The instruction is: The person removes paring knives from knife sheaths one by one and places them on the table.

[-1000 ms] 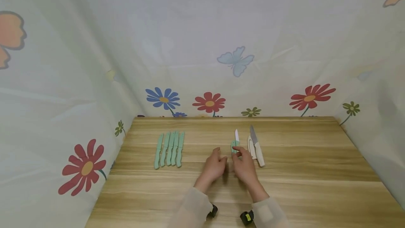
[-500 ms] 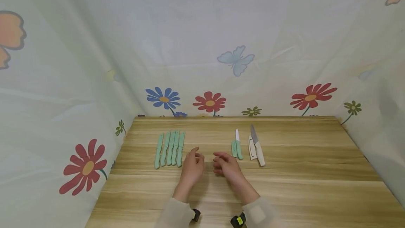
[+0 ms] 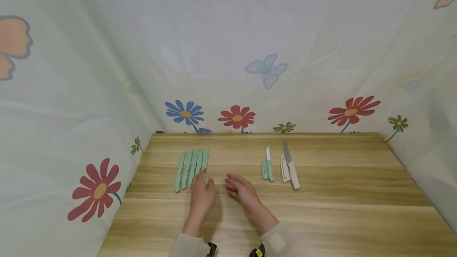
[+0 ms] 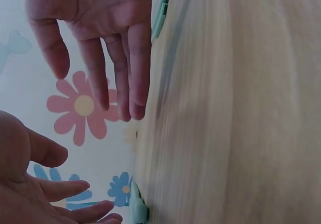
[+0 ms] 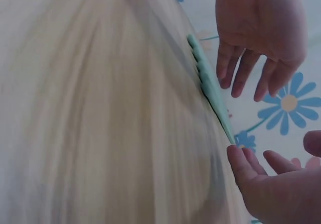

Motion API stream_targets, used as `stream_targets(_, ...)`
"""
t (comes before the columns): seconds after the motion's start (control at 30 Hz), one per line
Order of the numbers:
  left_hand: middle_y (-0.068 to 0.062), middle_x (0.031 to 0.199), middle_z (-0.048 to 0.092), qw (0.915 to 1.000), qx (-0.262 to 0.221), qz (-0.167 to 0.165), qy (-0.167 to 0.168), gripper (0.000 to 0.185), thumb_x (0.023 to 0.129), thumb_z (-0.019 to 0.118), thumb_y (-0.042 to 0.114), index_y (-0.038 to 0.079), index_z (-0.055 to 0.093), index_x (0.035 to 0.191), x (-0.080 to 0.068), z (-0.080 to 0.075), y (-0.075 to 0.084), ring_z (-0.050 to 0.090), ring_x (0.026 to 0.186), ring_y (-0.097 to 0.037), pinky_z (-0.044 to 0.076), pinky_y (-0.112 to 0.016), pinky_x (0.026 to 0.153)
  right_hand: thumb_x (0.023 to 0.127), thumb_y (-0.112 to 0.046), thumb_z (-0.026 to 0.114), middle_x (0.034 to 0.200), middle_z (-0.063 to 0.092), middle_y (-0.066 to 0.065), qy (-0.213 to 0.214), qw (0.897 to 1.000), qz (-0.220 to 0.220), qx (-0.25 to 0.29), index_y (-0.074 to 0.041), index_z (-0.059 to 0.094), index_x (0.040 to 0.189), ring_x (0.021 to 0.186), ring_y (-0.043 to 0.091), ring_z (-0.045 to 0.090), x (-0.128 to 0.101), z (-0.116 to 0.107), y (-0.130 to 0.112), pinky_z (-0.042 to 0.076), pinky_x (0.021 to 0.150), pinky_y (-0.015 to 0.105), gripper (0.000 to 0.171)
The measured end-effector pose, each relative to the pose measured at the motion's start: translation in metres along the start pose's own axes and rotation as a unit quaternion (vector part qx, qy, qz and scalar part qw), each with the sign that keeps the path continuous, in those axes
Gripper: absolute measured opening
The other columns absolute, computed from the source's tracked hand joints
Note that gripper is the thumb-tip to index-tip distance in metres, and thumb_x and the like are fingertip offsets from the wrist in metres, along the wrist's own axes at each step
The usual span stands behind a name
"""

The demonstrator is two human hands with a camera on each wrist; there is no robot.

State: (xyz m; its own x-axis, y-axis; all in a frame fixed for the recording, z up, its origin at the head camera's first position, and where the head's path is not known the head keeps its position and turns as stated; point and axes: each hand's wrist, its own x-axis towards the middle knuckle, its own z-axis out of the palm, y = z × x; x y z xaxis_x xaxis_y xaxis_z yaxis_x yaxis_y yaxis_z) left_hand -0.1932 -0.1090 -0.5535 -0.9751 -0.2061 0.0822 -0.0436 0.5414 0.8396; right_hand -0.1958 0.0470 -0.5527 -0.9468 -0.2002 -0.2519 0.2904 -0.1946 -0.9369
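Several light-green knives (image 3: 180,171), seemingly in green sheaths, lie side by side at the left. My left hand (image 3: 202,195) hovers at their right end, fingers loosely extended and holding nothing; it hides some handles in the head view. My right hand (image 3: 245,196) is above the table to its right, fingers relaxed and apart from any object. Further right, a small green-handled paring knife (image 3: 270,169) with a pale blade lies beside its green sheath (image 3: 264,169). A larger kitchen knife (image 3: 293,173) with a whitish handle and grey blade lies alongside a whitish sheath (image 3: 285,168).
The wood-grain table (image 3: 339,193) ends at a pale curtain (image 3: 303,50) printed with flowers and butterflies, which also hangs along both sides. Black bands are on both wrists.
Both hands have moved left, away from the paring knife; the left hand has reached the row of green knives. The paring knife and its sheath are now uncovered, lying on the table.
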Motion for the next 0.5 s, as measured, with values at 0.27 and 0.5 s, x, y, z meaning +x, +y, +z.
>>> stream_targets(0.27, -0.031, 0.15, 0.046, 1.0, 0.006, -0.008, 0.002, 0.047, 0.106, 0.051, 0.016, -0.001, 0.048, 0.15, -0.003, -0.002, -0.008, 0.044, 0.139, -0.05, 0.039, -0.066, 0.113, 0.11, -0.021, 0.04, 0.156, 0.042, 0.033, -0.052, 0.997, -0.013, 0.046, 0.011, 0.037, 0.153, 0.141, 0.039, 0.05, 0.002, 0.021, 0.01, 0.041, 0.12, 0.049, 0.054)
stream_targets(0.5, -0.031, 0.151, 0.047, 0.9999, 0.008, -0.008, 0.002, 0.047, 0.105, 0.051, 0.015, 0.0, 0.048, 0.149, -0.002, -0.004, -0.01, 0.044, 0.141, -0.05, 0.038, -0.065, 0.114, 0.11, -0.02, 0.038, 0.16, 0.036, 0.032, -0.083, 0.995, -0.012, 0.06, 0.013, 0.034, 0.154, 0.144, 0.036, 0.048, 0.007, 0.034, 0.017, 0.035, 0.124, 0.05, 0.054)
